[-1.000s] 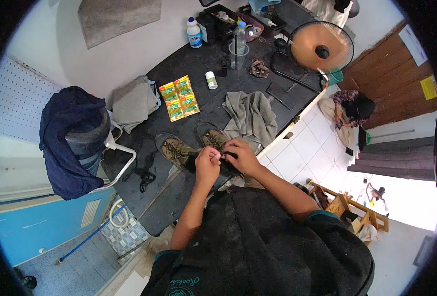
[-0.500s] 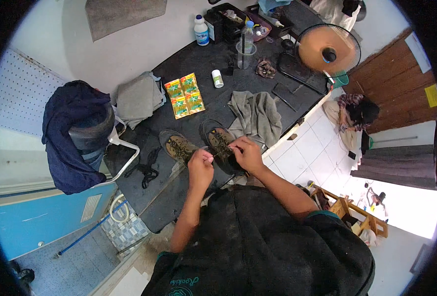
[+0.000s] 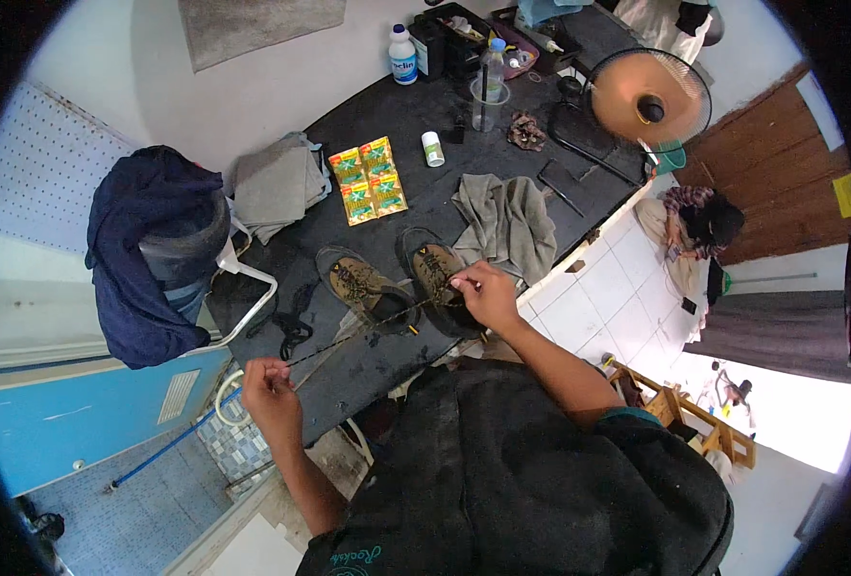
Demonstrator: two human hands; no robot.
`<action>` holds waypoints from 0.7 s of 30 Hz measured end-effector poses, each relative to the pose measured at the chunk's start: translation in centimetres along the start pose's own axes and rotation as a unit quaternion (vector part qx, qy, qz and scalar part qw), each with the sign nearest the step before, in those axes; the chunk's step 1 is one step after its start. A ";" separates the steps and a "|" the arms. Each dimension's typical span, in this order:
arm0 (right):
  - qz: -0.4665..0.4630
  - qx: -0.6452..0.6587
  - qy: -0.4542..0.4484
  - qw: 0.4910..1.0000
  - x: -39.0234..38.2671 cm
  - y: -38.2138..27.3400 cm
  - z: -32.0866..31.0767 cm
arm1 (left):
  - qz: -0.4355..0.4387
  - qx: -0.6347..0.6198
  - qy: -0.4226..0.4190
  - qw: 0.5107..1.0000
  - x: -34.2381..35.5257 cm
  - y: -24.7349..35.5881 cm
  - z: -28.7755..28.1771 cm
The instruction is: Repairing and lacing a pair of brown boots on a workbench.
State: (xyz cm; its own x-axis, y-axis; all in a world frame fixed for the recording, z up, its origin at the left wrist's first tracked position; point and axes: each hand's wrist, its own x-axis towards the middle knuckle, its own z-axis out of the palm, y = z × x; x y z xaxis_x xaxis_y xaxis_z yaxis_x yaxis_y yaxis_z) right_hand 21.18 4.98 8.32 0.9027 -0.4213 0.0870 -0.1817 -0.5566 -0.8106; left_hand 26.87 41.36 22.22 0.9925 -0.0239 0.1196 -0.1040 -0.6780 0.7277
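Two brown and black lace-up shoes stand side by side on the black table, toes pointing away from me. A dark patterned shoelace (image 3: 353, 336) stretches from the right shoe (image 3: 431, 261) across the heel of the left shoe (image 3: 353, 280). At its far-left end my left hand (image 3: 272, 386) is closed in a pinch on the lace, out past the table's near edge. My right hand (image 3: 488, 296) is pinched at the right shoe's laces, near its opening. Its fingertips partly hide what they grip there.
Yellow-green sachets (image 3: 368, 180), a small white bottle (image 3: 432, 149) and a grey cloth (image 3: 507, 226) lie beyond the shoes. Black laces (image 3: 296, 322) lie left. A fan (image 3: 648, 101) stands at the back right. A person (image 3: 690, 230) sits on the floor at right.
My left hand has moved from beside the shoes far out to the lower left, drawing the lace out long and taut. My right hand stays at the right shoe.
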 end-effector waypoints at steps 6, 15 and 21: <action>-0.123 0.079 -0.103 0.984 0.2 1.5 -0.3 | -0.003 -0.040 0.018 0.999 -0.3 -1.6 1.5; -0.119 0.256 -0.290 0.914 1.4 -1.4 -6.8 | 0.224 0.091 -0.072 0.968 -0.2 3.6 10.8; -0.144 0.232 -0.341 0.900 -1.7 -4.0 -11.5 | 0.275 -0.008 -0.304 0.912 -1.0 6.2 18.6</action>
State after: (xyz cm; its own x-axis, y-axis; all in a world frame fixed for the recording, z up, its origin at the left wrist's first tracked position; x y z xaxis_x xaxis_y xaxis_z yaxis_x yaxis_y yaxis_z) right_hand 15.87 -0.27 18.10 0.9445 0.3170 0.0857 0.1380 -0.1465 -0.9795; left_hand 26.42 23.55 14.03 0.6413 -0.7636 0.0758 -0.5923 -0.4298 0.6815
